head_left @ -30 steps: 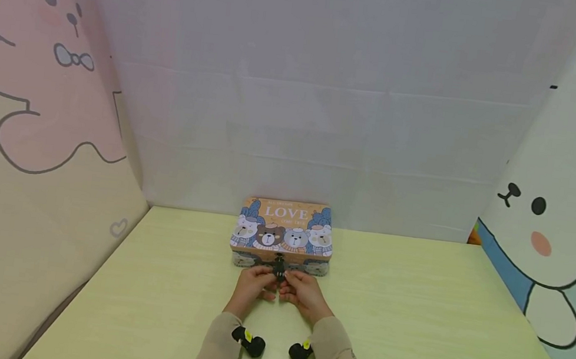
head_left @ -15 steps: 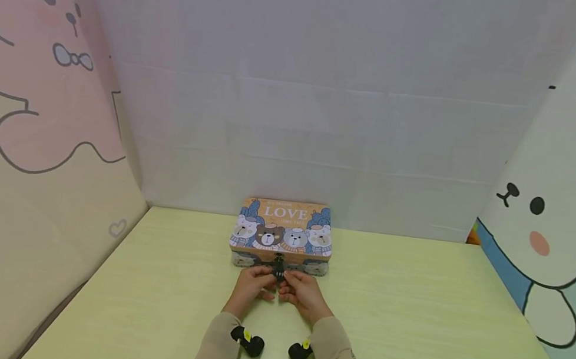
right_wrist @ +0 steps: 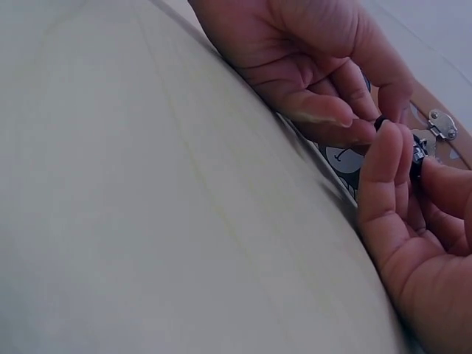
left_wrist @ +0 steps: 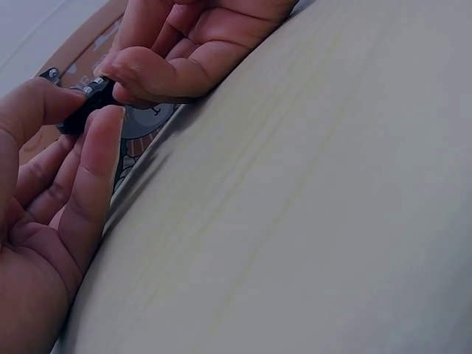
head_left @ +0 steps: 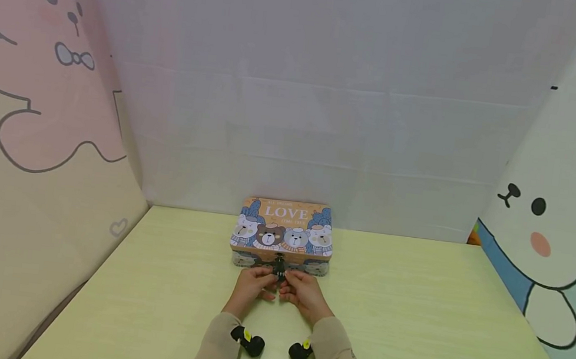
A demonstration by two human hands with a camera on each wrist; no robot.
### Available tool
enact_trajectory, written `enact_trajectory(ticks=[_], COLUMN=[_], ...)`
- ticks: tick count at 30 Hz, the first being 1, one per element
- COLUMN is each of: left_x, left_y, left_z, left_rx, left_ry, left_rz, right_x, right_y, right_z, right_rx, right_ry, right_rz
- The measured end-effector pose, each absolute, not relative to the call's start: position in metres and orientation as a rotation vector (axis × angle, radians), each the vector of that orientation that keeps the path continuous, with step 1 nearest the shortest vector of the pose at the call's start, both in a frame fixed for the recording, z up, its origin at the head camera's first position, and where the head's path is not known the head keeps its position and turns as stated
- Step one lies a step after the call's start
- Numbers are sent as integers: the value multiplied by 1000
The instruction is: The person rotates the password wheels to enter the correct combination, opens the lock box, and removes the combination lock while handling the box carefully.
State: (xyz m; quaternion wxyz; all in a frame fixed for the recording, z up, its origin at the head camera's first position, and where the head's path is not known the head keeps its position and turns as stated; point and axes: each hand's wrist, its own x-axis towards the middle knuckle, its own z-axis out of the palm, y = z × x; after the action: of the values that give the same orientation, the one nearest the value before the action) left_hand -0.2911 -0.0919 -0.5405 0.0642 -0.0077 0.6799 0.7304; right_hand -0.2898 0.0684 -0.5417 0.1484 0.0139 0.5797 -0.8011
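Two hands meet over one small black combination lock (left_wrist: 82, 107): the left hand (head_left: 252, 287) pinches it between thumb and fingers from one side, while the right hand (head_left: 303, 294) has its thumb and fingertips closed on the other side. Pale digits show on the lock's wheels in the left wrist view, but they are too small to read. The step in hand appears to be turning or checking those wheels, the left hand probably steadying the body.

Just beyond the fingers is a silver clasp (right_wrist: 442, 124) on the front of a bear-printed tin box (head_left: 282, 226), whose lid is down; the lock sits right in front of that clasp. Whether its shackle passes through the clasp, or is fastened, I cannot tell. The next move seems to call for a steady grip on the body and a fine fingertip touch on one wheel at a time, without tugging at the clasp.

The box lies flat on a yellow-green worktop (head_left: 411, 312), its far side near a pale backdrop (head_left: 295, 115). A rabbit-printed panel (head_left: 552, 251) stands to the right.
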Motion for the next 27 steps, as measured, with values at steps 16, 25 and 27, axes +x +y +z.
enact_trajectory(ticks=[16, 25, 27], left_x=[-294, -294, -295], left_y=[-95, -94, -94], left_z=[-544, -544, -544], left_rx=[-8, -18, -31], left_ry=[2058, 2086, 2090], left_rz=[2184, 2170, 2165], right_x=[-291, -290, -290], right_y=[68, 68, 68], right_z=[-544, -543, -543], right_rx=[36, 39, 40], right_ry=[1665, 1666, 1669], right_rz=[-2320, -2320, -2318])
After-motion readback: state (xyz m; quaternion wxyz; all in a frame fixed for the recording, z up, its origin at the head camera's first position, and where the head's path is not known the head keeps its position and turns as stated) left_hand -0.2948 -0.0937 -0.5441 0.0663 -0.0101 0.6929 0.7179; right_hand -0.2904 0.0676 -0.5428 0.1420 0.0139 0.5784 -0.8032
